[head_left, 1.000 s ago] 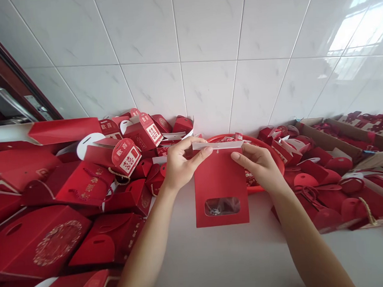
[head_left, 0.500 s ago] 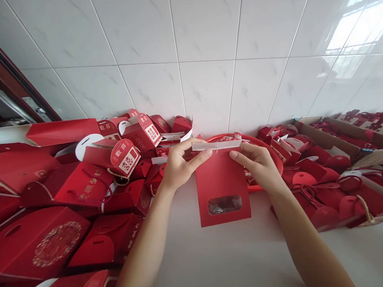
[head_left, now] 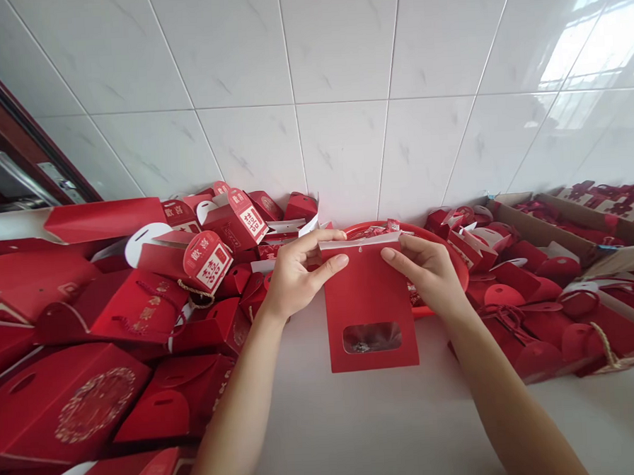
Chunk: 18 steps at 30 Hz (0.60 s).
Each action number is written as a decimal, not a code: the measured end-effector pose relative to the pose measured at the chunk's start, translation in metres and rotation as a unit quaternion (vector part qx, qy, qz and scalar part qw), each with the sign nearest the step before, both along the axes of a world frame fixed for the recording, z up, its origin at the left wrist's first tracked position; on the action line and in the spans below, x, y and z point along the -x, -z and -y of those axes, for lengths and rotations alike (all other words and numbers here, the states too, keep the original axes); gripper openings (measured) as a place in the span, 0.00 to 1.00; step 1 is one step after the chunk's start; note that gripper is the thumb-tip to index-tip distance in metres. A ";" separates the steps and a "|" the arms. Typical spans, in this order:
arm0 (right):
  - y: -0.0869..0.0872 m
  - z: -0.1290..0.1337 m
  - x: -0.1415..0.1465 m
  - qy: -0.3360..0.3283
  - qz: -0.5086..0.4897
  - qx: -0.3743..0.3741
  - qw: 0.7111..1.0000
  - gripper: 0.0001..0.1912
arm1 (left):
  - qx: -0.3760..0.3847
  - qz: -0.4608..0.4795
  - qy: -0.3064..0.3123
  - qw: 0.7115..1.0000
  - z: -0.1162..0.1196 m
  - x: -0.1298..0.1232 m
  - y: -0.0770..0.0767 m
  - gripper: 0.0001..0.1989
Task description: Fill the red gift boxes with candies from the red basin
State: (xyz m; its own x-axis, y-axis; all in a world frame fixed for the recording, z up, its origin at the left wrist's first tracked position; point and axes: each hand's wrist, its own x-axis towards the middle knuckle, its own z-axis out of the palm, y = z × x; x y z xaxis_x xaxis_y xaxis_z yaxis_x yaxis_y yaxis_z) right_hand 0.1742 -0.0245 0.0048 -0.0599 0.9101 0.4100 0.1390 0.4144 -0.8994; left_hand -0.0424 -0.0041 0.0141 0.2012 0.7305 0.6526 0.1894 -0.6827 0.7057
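Between both hands is a flat-faced red paper gift bag (head_left: 369,291), with a clear oblong window low on its front and a narrow white edge along its top. My left hand (head_left: 304,270) grips the bag's upper left corner, thumb in front and fingers behind. At the upper right corner my right hand (head_left: 430,267) pinches it the same way. Behind the bag, partly hidden by it and by my right hand, stands an orange-red plastic basket (head_left: 461,265) with small red-wrapped pieces in it.
Red gift boxes (head_left: 91,398) are heaped on the left of the pale table (head_left: 370,433). More red boxes (head_left: 534,325) lie to the right, beside an open cardboard carton (head_left: 528,216). A white tiled wall (head_left: 344,144) rises behind; a dark door frame (head_left: 24,118) is at far left.
The white strip at the bag's top has narrowed as the top edge tilted. My thumbs have slid slightly down the front, and the bag has shifted a little.
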 end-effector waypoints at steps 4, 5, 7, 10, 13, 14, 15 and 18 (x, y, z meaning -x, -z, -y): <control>0.000 0.001 0.003 -0.012 -0.020 0.013 1.000 0.25 | -0.011 -0.004 -0.012 1.000 0.000 0.000 0.001 0.12; 0.000 0.001 0.005 -0.017 -0.025 0.011 0.999 0.24 | -0.012 -0.003 -0.010 1.000 0.000 0.000 0.001 0.11; 0.002 0.000 0.008 -0.025 -0.036 0.004 0.999 0.23 | -0.016 0.000 -0.007 1.000 0.000 -0.001 0.001 0.10; 0.004 0.001 0.012 -0.032 -0.040 0.012 0.999 0.22 | -0.027 0.007 -0.008 1.000 0.000 -0.001 0.001 0.08; 0.004 0.003 0.013 -0.021 -0.033 0.025 0.999 0.23 | -0.042 0.009 -0.006 0.999 0.001 0.000 0.000 0.05; 0.004 0.004 0.013 -0.016 -0.035 0.025 0.999 0.24 | -0.048 0.010 -0.004 0.999 0.001 0.000 0.000 0.04; 0.003 0.005 0.013 -0.012 -0.038 0.026 0.999 0.24 | -0.055 0.010 -0.001 0.998 0.001 0.000 0.000 0.03; 0.002 0.007 0.016 0.009 -0.038 0.039 0.998 0.22 | -0.070 0.003 0.000 0.998 0.000 0.000 0.000 0.03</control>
